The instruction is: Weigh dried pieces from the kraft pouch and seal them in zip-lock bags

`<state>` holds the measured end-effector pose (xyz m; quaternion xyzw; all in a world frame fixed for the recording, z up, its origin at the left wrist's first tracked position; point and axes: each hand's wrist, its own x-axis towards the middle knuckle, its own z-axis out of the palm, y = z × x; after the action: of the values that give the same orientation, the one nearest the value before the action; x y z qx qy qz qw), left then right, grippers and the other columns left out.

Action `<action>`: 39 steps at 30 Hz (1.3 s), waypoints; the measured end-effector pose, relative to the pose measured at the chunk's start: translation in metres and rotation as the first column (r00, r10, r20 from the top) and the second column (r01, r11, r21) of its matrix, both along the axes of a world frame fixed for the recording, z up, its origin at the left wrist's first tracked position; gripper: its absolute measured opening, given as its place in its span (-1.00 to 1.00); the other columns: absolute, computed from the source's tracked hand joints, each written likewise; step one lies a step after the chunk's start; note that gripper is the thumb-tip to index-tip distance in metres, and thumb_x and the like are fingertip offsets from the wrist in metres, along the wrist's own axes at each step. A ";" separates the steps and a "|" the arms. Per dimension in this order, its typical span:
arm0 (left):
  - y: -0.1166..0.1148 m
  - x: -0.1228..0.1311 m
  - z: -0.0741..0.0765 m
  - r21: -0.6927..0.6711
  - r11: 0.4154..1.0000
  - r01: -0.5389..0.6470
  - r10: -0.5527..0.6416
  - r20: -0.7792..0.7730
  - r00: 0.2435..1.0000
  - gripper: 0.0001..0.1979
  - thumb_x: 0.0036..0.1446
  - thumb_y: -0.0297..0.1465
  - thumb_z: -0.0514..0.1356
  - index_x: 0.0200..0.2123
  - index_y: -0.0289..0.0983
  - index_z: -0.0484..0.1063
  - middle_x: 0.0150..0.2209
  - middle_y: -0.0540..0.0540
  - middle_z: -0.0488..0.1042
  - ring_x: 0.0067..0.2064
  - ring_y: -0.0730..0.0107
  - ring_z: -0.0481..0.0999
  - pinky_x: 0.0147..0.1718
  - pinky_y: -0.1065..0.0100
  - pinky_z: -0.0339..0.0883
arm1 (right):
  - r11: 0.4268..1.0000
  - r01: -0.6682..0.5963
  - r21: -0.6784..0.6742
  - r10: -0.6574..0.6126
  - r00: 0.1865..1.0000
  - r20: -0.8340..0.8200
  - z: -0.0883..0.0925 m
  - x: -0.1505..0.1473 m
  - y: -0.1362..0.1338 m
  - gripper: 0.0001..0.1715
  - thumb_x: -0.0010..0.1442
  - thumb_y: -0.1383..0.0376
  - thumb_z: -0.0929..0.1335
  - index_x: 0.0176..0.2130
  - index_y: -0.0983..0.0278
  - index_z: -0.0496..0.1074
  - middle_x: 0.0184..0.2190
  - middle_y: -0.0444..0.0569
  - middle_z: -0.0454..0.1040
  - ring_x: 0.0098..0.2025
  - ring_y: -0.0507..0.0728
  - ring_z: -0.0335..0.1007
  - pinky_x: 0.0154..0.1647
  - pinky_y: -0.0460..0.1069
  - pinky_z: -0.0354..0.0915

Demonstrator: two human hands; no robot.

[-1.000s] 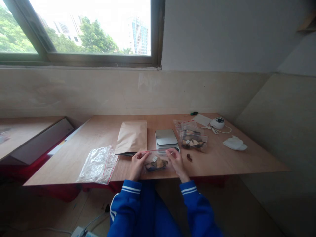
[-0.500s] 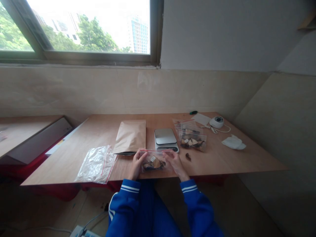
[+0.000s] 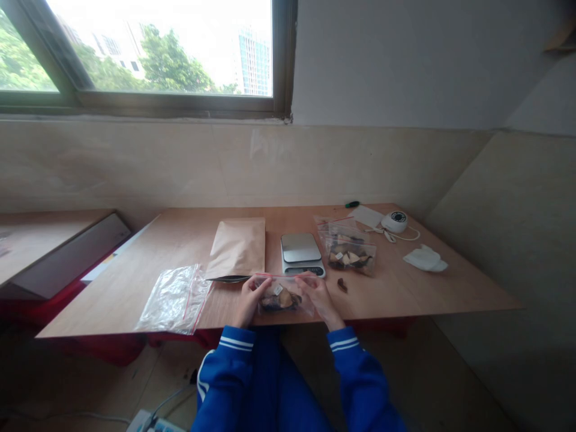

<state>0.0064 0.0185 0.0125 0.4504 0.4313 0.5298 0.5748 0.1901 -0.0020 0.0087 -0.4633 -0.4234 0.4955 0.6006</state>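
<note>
A clear zip bag (image 3: 279, 302) with a red strip along its top holds dried brown and pale slices and a small white label. My left hand (image 3: 250, 297) pinches its upper left corner, while my right hand (image 3: 316, 294) grips the upper right. The bag is at the table's front edge. Just behind it stands a kitchen scale (image 3: 301, 248) with a bare metal plate. To the left lies a brown paper pouch (image 3: 238, 247), its dark mouth facing me. One loose dried piece (image 3: 342, 285) rests right of my right hand.
Flat clear zip bags (image 3: 173, 299) lie at the left front of the table (image 3: 382, 294). Filled zip bags (image 3: 351, 257) are grouped right of the scale. Farther right are a white dome camera (image 3: 395, 222) with its cable, a crumpled white tissue (image 3: 425, 258) and a green-handled tool (image 3: 352, 204).
Both hands keep their hold on the zip bag's top edge; the right fingers have shifted very slightly. Everything on the table stays in place.
</note>
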 end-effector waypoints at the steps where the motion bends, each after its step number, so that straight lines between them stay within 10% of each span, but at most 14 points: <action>1: 0.000 0.000 0.001 0.002 1.000 -0.003 0.003 -0.002 1.000 -0.72 -0.13 -0.24 0.35 -0.39 -0.33 0.53 -0.47 -0.04 0.52 -0.40 0.38 0.47 -0.37 0.40 0.33 | 1.000 -0.003 0.005 0.003 1.000 0.010 0.000 0.000 0.000 -0.73 -0.10 0.12 0.50 -0.44 0.24 0.50 -0.53 -0.15 0.43 -0.50 -0.01 0.27 -0.49 -0.12 0.18; 13: -0.002 0.000 0.004 0.000 0.998 -0.058 0.058 -0.040 0.998 -0.74 -0.17 -0.26 0.37 -0.42 -0.33 0.54 -0.47 -0.06 0.55 -0.38 0.35 0.48 -0.33 0.38 0.32 | 1.000 -0.017 -0.024 0.018 1.000 0.020 -0.001 0.000 -0.002 -0.67 -0.07 0.07 0.48 -0.48 0.26 0.42 -0.70 -0.27 0.21 -0.66 -0.09 0.02 -0.66 -0.15 -0.05; 39: -0.005 0.006 0.009 -0.015 0.998 0.064 -0.066 -0.093 0.994 -0.68 -0.12 -0.19 0.35 -0.38 -0.33 0.56 -0.43 -0.11 0.56 -0.35 0.29 0.52 -0.36 0.38 0.36 | 0.999 -0.023 0.023 0.021 0.997 0.077 -0.006 0.001 0.001 -0.66 -0.04 0.08 0.46 -0.36 0.30 0.56 -0.41 -0.04 0.53 -0.35 0.11 0.44 -0.31 -0.04 0.31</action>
<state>0.0127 0.0140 0.0220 0.4849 0.4460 0.4866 0.5737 0.1906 -0.0013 0.0026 -0.4699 -0.4570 0.4787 0.5841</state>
